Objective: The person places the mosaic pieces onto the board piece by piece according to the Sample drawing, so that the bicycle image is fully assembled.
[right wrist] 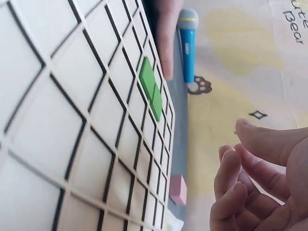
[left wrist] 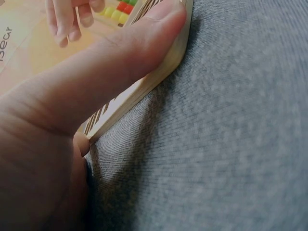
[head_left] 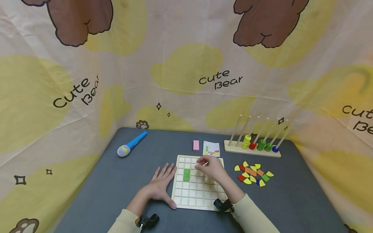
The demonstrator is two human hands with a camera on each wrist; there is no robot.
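A wooden grid board (head_left: 201,208) with white squares lies on the table, and two green square tiles (head_left: 186,178) sit one behind the other in its left part. My left hand (head_left: 161,185) is spread at the board's left side, fingertips by the edge. In the left wrist view, its thumb (left wrist: 120,57) lies along the board's corner. Over the far right part of the board hovers my right hand (head_left: 212,168), fingers loosely bent. The right wrist view shows a gap between its thumb (right wrist: 264,144) and fingers, with nothing visible in it.
Loose coloured pieces (head_left: 253,172) lie in a pile right of the board. Behind it are a pink block (head_left: 196,145), a printed pattern card (head_left: 211,148) and a peg rack (head_left: 233,149) with coloured beads. A blue toy microphone (head_left: 135,141) lies at the back left.
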